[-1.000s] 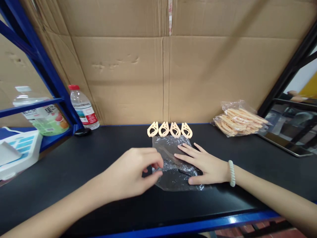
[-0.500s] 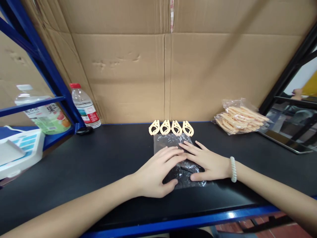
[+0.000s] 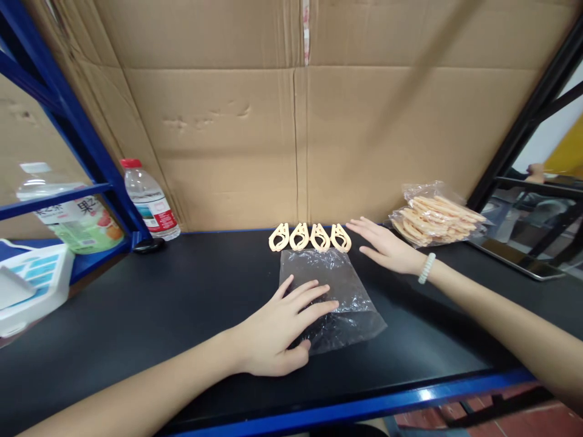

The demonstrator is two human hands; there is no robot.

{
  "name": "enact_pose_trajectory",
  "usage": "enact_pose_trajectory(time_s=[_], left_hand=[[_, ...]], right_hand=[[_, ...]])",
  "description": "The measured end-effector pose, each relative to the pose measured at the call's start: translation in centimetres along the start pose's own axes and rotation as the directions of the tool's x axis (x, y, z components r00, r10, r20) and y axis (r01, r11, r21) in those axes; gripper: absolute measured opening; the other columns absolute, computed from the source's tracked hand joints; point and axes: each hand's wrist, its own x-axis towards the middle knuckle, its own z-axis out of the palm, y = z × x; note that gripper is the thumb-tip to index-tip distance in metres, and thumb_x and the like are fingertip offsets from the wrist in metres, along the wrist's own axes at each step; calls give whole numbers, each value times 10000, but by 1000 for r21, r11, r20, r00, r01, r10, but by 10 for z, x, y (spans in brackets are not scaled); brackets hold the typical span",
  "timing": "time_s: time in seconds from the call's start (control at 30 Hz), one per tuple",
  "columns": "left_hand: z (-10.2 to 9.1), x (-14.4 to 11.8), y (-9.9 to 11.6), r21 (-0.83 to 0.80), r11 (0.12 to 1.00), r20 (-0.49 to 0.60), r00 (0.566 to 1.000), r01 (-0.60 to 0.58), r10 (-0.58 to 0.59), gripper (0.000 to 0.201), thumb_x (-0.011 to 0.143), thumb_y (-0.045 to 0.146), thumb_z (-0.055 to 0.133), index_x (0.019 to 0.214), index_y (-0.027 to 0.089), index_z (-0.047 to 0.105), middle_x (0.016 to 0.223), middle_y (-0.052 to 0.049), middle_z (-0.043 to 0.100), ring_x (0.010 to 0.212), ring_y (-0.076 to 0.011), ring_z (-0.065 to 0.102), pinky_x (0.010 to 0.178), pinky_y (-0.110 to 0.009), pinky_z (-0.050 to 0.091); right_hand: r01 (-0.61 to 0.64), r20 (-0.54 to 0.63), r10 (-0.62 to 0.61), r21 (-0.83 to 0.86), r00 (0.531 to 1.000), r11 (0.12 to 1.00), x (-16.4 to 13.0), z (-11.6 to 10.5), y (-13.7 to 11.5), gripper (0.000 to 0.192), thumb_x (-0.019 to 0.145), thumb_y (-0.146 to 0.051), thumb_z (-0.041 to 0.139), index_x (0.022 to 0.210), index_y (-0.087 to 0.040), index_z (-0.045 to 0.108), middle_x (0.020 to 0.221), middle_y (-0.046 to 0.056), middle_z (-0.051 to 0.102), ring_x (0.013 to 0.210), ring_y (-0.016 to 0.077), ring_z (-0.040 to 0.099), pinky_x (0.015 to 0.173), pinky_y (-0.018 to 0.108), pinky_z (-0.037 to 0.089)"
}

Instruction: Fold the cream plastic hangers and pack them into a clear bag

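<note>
A clear plastic bag (image 3: 350, 291) lies flat on the black tabletop. My left hand (image 3: 286, 325) rests on the bag's left part, fingers spread, holding nothing. Just beyond the bag's far edge stands a row of several peach-coloured folded plastic hangers (image 3: 320, 238), side by side near the cardboard. My right hand (image 3: 387, 246), with a pale coiled band at its wrist, is held out to the right of this row. Its fingers are stretched, the tips close to the rightmost hanger (image 3: 340, 238); whether they touch it I cannot tell.
A clear bag of similar peach hangers (image 3: 439, 220) lies at the back right. At the back left stand a red-capped water bottle (image 3: 152, 203), a black object (image 3: 149, 245) and, beyond the blue frame, a larger bottle (image 3: 86, 224). Cardboard (image 3: 218, 139) walls the back.
My right hand has lifted off the bag and moved away from me, toward the hangers' right end. My left hand has shifted slightly left and toward me, its fingers more spread.
</note>
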Motion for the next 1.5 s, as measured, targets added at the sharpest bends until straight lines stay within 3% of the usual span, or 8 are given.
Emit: enact_pose_trajectory(time_s=[0.17,0.43,0.63,0.77,0.9,1.17,1.37,1.5], left_hand=[[0,1,1,4,1000,-20,1000,-15,15,753,715,101,482,1432,267,320,1530,-90,307,1418,-314,228,1107,-650,141],[-3,1,8,21,999,10,1000,-27,26,719,723,88,486,1402,302,379,1538,-67,293,1414,-319,237,1102,-651,155],[0,1,6,36,999,20,999,-36,35,639,759,115,488,1367,299,418,1539,-71,289,1422,-311,218,1098,-657,145],[2,2,5,42,998,18,999,-36,36,642,767,121,487,1387,265,401,1534,-90,298,1420,-313,220,1105,-648,139],[4,3,3,36,998,18,999,-47,47,654,771,133,487,1404,259,379,1535,-86,297,1422,-309,218,1112,-642,132],[7,4,1,12,999,0,999,-35,35,675,754,135,499,1409,240,371,1535,-73,298,1417,-310,231,1131,-622,124],[6,4,2,26,999,-22,999,-48,48,664,741,129,501,1388,226,391,1514,-80,340,1402,-305,270,1129,-629,125],[7,4,2,29,998,-37,998,-47,48,663,727,135,508,1376,218,403,1501,-84,359,1401,-298,273,1138,-614,116]], right_hand=[[10,108,13,-212,994,977,27,19,36,752,766,45,379,1468,-206,287,1522,109,298,1417,282,205,1086,520,321],[42,264,28,-254,964,966,58,37,44,818,668,102,449,1410,-237,393,1519,93,317,1402,323,232,1021,520,386],[-11,283,89,-266,955,964,40,15,33,462,746,7,489,1173,-146,580,1395,183,456,1322,387,359,933,540,438],[-21,300,88,-219,950,976,14,-6,22,377,727,-30,513,1069,-153,611,982,129,656,957,304,627,798,427,507],[-9,293,52,-149,955,989,-18,-22,12,364,781,-97,500,1126,-167,593,1013,104,635,902,238,628,790,349,515],[-26,-93,23,-26,995,999,-65,-41,2,269,965,-234,376,1077,-169,612,1024,113,657,926,233,638,820,378,520],[-44,-445,-23,-139,895,989,-69,-70,-60,161,935,-204,509,1058,-199,612,956,52,707,817,189,678,745,292,535],[130,-336,-153,-90,929,987,-75,-87,-121,130,942,-171,506,1014,-197,610,905,31,702,786,162,666,713,255,524]])
